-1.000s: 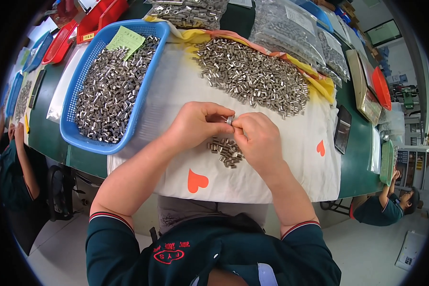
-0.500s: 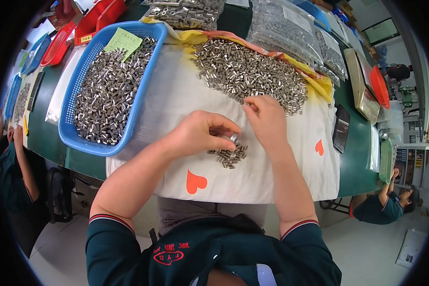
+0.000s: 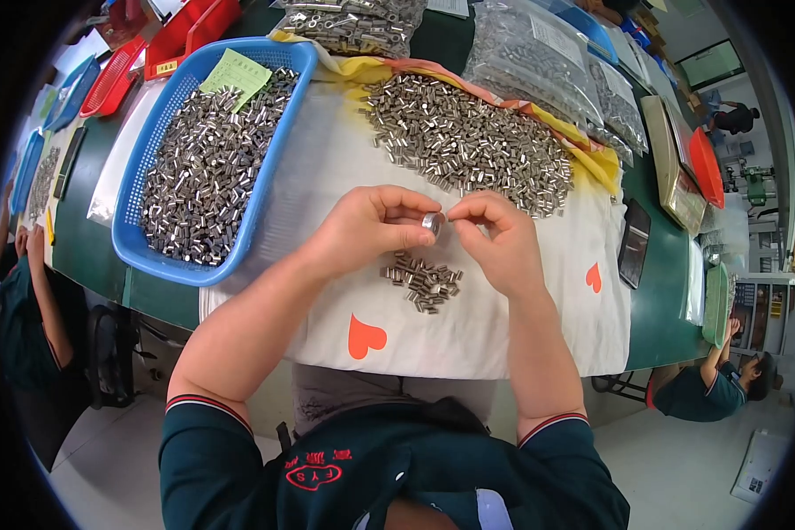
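Left hand (image 3: 371, 231) pinches a small metal sleeve (image 3: 431, 224) at its fingertips. Right hand (image 3: 495, 243), fingers narrowed, touches the same sleeve from the right. Both hover above a small pile of sleeves (image 3: 422, 283) on the white cloth (image 3: 495, 336).

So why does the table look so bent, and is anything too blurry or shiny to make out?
Head view: the fisheye lens curves the green table's edges and leaves black corners. Lighting is even, shadows soft. The pile of small metal cylinders glints, and the piece pinched between left hand and right hand is too small to read.
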A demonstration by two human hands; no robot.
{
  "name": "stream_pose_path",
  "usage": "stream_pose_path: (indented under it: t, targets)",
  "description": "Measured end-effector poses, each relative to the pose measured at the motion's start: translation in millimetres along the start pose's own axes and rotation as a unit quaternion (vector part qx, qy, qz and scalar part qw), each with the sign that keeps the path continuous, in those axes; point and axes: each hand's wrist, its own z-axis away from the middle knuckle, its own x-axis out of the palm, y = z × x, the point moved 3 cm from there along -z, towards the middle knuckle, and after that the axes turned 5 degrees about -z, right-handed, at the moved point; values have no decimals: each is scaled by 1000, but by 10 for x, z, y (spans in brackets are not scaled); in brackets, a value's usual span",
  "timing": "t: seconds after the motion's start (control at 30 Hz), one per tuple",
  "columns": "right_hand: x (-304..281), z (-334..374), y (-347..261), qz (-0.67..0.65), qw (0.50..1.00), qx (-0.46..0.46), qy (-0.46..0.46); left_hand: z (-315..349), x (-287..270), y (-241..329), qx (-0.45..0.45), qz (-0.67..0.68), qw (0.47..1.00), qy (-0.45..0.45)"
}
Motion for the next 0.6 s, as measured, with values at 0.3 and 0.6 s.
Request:
stream_pose_path:
  t: [0.3, 0.6]
  targets:
    - [35, 86, -109, 2, 996, -84, -31, 11, 7, 71, 13, -166, 985, 54]
    - [6, 116, -127, 0, 995, -98, -32, 4, -30, -33, 0, -56, 998, 33]
